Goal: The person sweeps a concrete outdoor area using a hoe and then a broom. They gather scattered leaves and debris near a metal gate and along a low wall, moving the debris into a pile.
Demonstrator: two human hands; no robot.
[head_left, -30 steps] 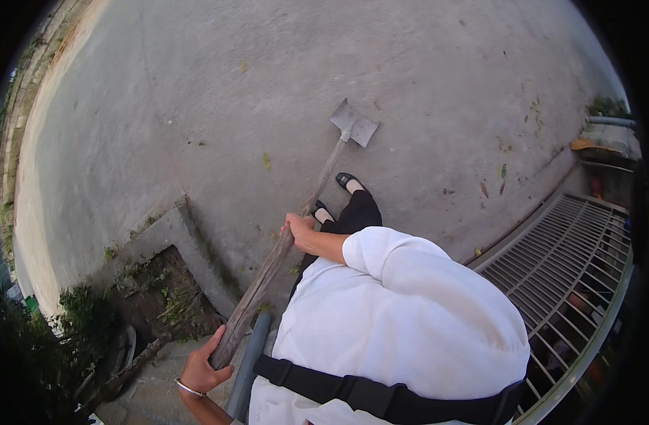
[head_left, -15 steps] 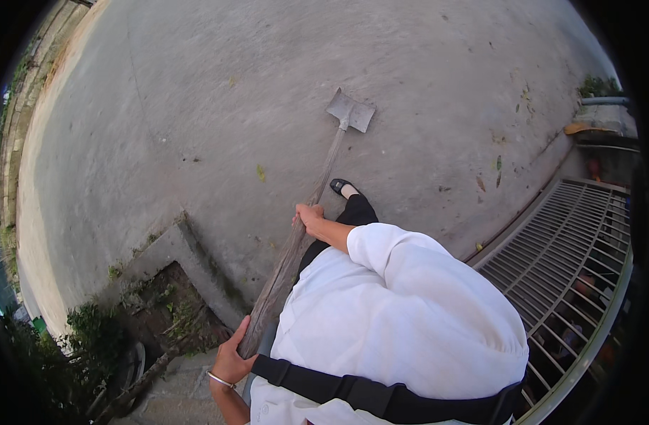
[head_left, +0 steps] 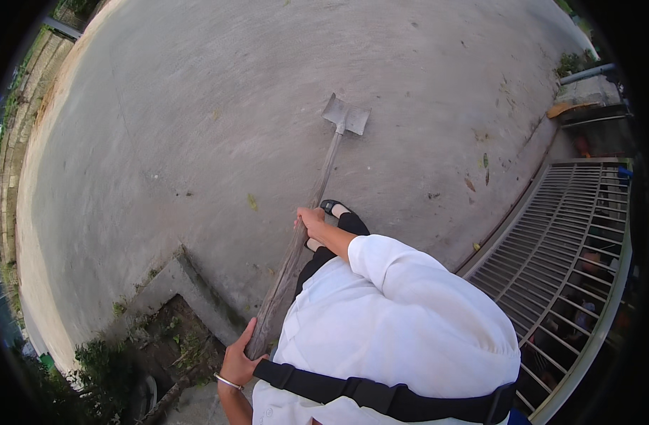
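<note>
Head view. Shovel (head_left: 288, 269), one: long wooden handle, grey metal blade (head_left: 354, 118); lies diagonally ahead of the person, blade farthest, over the concrete ground (head_left: 218, 142); whether the blade touches cannot be told. Right hand (head_left: 311, 219): closed around mid-handle, apparently to bear the weight. Left hand (head_left: 238, 363): gripping the butt end, thumb and finger astride it, probably as a pivot; the wide spacing likely steadies the length. Barred metal panel (head_left: 562, 212): at right, well apart.
</note>
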